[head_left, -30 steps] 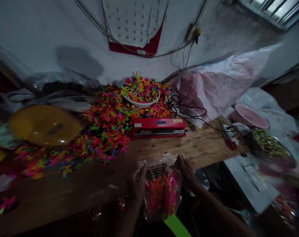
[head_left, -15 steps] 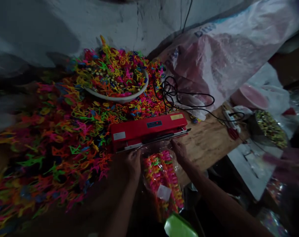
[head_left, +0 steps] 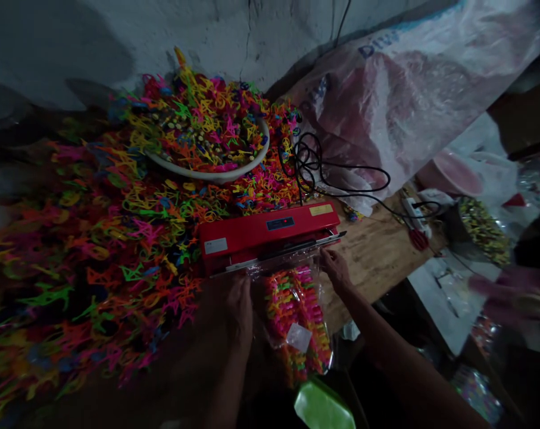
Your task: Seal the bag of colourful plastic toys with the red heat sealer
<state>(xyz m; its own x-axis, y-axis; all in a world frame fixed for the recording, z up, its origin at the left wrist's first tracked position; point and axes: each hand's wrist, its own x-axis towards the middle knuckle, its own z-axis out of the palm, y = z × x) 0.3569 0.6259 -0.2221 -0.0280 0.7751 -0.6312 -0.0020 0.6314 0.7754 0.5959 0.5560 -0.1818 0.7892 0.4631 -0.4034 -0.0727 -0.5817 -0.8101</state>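
A clear plastic bag (head_left: 296, 310) packed with rows of small colourful plastic figures hangs at the front of a red bag sealer (head_left: 270, 235). Its top edge lies along the sealer's front slot, and a small white label shows through the film. My left hand (head_left: 240, 298) pinches the bag's left upper corner. At the right upper corner, my right hand (head_left: 334, 268) is closed on the film. A small red light glows on the sealer's panel. Below the bag is a green object (head_left: 323, 405), only partly in view.
Loose bright plastic figures (head_left: 136, 238) cover the left of the table, some heaped in a white basin (head_left: 207, 174). A black cord (head_left: 354, 193) runs to a power strip (head_left: 417, 217). Behind lies a large plastic sack (head_left: 408, 95); red-handled scissors (head_left: 418, 239) rest at right.
The bag's top edge has moved up against the sealer's slot and looks stretched flatter. My right hand has shifted slightly right and up, widening the gap between my hands.
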